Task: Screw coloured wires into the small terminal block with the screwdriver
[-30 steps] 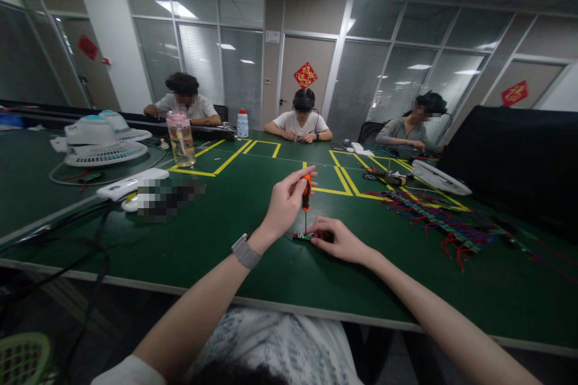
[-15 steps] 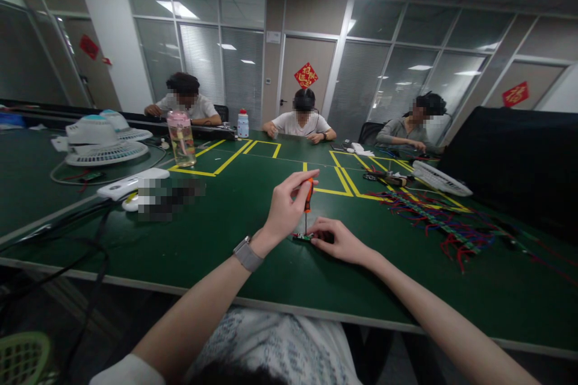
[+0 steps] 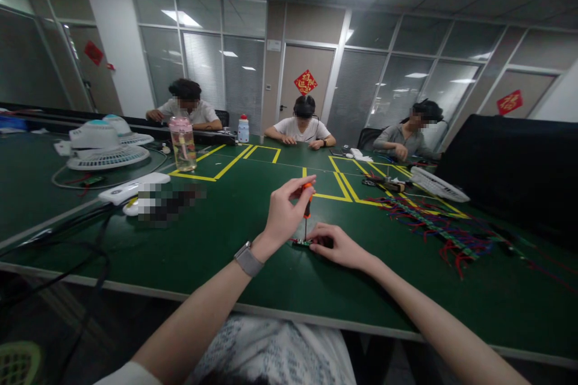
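An orange and black screwdriver (image 3: 307,209) stands upright, its handle in the fingers of my left hand (image 3: 285,207), which wears a grey-banded watch. The shaft runs down to a small green circuit board (image 3: 300,243) on the green tabletop. My right hand (image 3: 336,243) is closed at the board's right end, thumb and forefinger pinching it. A red wire shows at the board's left end. The exact spot where the screwdriver tip meets the board is too small to make out.
Several boards with red and blue wires (image 3: 433,225) lie at the right, near a dark monitor (image 3: 510,174). White fans (image 3: 106,153), a pink-lidded bottle (image 3: 183,147) and a white power strip (image 3: 135,186) are at the left. Three people sit across the table (image 3: 253,192).
My left thumb and fingers have shifted on the screwdriver's handle. The right hand still holds the board in about the same place. The camera view has tilted slightly upward.
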A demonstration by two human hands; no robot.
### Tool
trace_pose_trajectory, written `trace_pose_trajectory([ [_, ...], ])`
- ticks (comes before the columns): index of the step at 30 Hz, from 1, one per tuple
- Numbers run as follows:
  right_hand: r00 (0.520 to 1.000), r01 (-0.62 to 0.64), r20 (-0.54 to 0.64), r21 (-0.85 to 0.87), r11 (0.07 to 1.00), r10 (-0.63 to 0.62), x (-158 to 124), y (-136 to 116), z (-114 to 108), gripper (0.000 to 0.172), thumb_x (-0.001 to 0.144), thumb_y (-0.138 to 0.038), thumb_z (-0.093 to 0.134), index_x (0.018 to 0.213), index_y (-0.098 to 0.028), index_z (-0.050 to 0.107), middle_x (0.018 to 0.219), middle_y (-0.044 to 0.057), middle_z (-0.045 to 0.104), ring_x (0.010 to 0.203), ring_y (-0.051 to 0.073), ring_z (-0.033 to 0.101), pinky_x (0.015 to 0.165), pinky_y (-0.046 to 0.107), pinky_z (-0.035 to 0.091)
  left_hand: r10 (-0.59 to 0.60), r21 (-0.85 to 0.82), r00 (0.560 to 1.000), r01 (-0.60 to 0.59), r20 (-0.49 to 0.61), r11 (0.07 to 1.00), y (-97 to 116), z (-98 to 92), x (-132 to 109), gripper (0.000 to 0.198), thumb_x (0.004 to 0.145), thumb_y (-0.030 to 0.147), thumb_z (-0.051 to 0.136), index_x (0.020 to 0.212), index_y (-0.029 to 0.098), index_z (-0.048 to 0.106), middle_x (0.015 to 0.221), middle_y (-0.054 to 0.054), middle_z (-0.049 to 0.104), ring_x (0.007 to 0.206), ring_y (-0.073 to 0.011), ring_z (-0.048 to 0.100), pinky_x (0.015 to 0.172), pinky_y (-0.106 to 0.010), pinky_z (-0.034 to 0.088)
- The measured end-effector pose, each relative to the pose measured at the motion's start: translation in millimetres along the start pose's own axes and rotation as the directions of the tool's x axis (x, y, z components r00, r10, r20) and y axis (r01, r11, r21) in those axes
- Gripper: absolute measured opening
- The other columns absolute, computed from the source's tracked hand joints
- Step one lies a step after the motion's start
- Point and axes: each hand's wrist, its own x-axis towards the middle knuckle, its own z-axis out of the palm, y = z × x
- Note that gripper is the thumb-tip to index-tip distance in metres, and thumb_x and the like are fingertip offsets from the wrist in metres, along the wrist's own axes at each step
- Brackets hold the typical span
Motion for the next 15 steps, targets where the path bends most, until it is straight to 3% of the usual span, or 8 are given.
trace_pose_trajectory([
  [5,0.995,-0.102,0.004,0.119,0.988,0.102,5.2,6.2,3.5,0.026,0.078,-0.039,0.065,0.086,-0.014,0.068,0.069,0.000,0.057,0.060,0.010,0.049,0.056,0.023,0.039,0.061,0.151,0.998,-0.056,-0.029,0.987,2.4,-2.8,0.6,0.019,0.084,0.029,0.059,0.098,0.020,0.070,0.093,-0.005,0.059,0.086,-0.0141,0.059,0.077,-0.025,0.048],
  [9,0.991,-0.137,0.009,0.151,0.979,0.137,6.4,8.1,4.9,0.026,0.076,-0.038,0.067,0.086,-0.014,0.068,0.064,-0.002,0.054,0.057,0.009,0.046,0.053,0.022,0.036,0.004,-0.024,0.998,-0.003,0.064,1.000,0.4,-1.1,0.1,0.032,0.092,0.026,0.043,0.119,0.022,0.061,0.114,-0.007,0.057,0.099,-0.0152,0.059,0.085,-0.027,0.049],
  [11,0.993,-0.116,-0.024,0.123,0.986,0.120,5.5,6.6,4.9,0.024,0.076,-0.036,0.067,0.085,-0.014,0.069,0.066,-0.001,0.055,0.058,0.010,0.046,0.054,0.022,0.036,-0.032,-0.118,0.995,0.043,0.092,0.992,-1.7,0.6,-0.2,0.034,0.092,0.026,0.044,0.122,0.021,0.057,0.116,-0.008,0.059,0.098,-0.0157,0.061,0.082,-0.027,0.051],
  [15,0.995,-0.048,-0.080,0.041,0.998,0.052,3.9,5.1,6.7,0.019,0.077,-0.032,0.066,0.086,-0.016,0.071,0.071,0.001,0.057,0.060,0.010,0.049,0.056,0.023,0.038,-0.003,0.004,0.999,0.003,0.037,1.000,-1.6,0.1,-0.2,0.024,0.084,0.029,0.059,0.105,0.020,0.066,0.097,-0.005,0.061,0.087,-0.0150,0.060,0.075,-0.026,0.051],
])
